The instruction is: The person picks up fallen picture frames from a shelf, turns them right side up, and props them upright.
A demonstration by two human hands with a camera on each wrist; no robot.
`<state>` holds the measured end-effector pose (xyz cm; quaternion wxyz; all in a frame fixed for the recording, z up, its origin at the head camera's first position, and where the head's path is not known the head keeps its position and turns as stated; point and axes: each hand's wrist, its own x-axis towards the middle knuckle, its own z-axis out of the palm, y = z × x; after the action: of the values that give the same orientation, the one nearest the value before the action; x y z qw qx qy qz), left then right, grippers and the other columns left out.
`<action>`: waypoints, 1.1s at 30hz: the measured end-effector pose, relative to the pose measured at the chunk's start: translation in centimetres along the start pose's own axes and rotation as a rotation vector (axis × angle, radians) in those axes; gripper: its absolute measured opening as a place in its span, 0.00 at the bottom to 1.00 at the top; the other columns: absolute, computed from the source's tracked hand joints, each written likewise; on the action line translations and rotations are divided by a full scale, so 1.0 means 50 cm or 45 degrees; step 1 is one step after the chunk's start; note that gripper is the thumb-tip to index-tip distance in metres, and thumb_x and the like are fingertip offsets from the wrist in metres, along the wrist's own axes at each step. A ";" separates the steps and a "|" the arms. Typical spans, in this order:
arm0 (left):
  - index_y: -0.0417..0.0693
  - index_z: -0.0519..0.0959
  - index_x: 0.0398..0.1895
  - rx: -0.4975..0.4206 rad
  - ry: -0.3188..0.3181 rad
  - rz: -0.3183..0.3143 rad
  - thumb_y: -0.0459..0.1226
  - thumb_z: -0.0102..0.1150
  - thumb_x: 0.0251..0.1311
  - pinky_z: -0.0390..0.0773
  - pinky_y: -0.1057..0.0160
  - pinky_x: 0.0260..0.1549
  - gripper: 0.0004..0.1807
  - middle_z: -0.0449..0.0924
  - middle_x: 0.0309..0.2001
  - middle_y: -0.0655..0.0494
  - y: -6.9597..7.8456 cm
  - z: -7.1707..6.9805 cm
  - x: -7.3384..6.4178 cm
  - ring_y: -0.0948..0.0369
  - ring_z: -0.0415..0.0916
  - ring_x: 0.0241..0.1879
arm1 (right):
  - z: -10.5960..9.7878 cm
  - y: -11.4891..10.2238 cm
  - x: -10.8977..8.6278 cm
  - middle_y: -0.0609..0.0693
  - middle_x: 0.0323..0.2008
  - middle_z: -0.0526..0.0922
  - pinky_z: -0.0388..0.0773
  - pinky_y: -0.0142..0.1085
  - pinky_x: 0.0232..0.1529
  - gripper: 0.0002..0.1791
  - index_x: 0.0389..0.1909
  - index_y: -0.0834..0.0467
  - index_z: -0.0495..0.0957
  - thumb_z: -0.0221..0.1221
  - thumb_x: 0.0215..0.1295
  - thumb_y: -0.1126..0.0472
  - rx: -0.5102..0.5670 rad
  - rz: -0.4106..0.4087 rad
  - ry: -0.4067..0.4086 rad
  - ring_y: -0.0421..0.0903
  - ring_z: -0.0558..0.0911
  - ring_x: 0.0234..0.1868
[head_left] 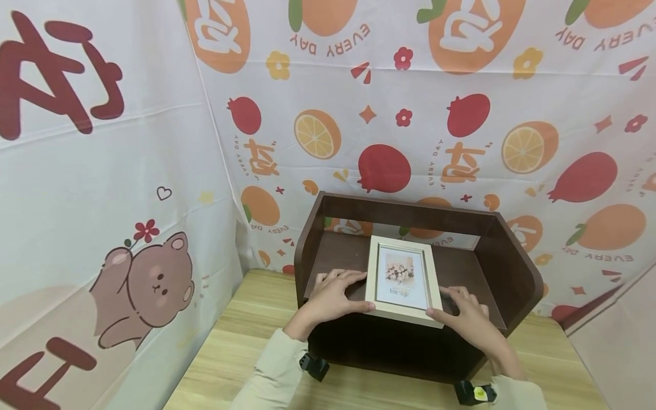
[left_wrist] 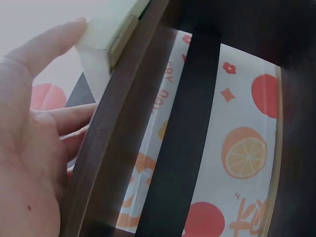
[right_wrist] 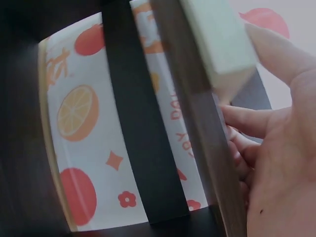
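Observation:
A cream picture frame (head_left: 402,279) with a flower picture lies face up, at the front edge of a dark brown shelf unit's upper board (head_left: 342,250). My left hand (head_left: 329,297) holds its left side, thumb at the near corner and index fingertip farther back along the edge. On the opposite side my right hand (head_left: 470,320) grips the near right corner, thumb in front. Both wrist views catch the frame's pale corner (left_wrist: 101,39) over the board's edge; the other fingers are partly hidden behind that edge.
The two-level shelf unit has raised side panels (head_left: 517,273) and a back rail (head_left: 410,212). It stands on a light wood table (head_left: 230,336). Fruit-printed cloth (head_left: 359,114) hangs behind, and a bear-printed cloth (head_left: 154,285) hangs at the left. Black wrist mounts (head_left: 314,366) sit near both sleeves.

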<state>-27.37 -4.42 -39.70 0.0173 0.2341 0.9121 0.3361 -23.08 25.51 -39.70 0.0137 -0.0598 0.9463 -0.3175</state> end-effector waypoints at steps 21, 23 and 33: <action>0.59 0.65 0.70 -0.313 -0.016 -0.015 0.50 0.74 0.46 0.55 0.47 0.66 0.45 0.74 0.64 0.54 -0.001 -0.017 -0.011 0.51 0.65 0.65 | -0.013 0.019 -0.004 0.59 0.63 0.74 0.62 0.56 0.57 0.42 0.72 0.54 0.58 0.66 0.60 0.53 0.376 -0.036 -0.040 0.55 0.70 0.61; 0.59 0.65 0.70 -0.355 0.007 -0.011 0.48 0.75 0.46 0.64 0.51 0.64 0.45 0.78 0.59 0.56 -0.001 -0.015 -0.011 0.54 0.71 0.60 | -0.011 0.017 -0.003 0.58 0.63 0.75 0.63 0.53 0.56 0.42 0.72 0.52 0.58 0.66 0.59 0.53 0.371 -0.032 -0.010 0.53 0.70 0.59; 0.63 0.66 0.70 -0.458 0.045 -0.015 0.44 0.75 0.46 0.77 0.62 0.50 0.44 0.80 0.54 0.59 -0.002 -0.011 -0.006 0.58 0.77 0.51 | -0.005 0.015 -0.001 0.59 0.64 0.73 0.45 0.61 0.58 0.41 0.72 0.50 0.58 0.65 0.60 0.51 0.374 -0.065 0.071 0.34 0.70 0.49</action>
<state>-27.27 -4.95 -39.36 0.0448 0.2160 0.8387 0.4978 -23.13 26.26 -39.94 -0.0122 -0.0724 0.8878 -0.4543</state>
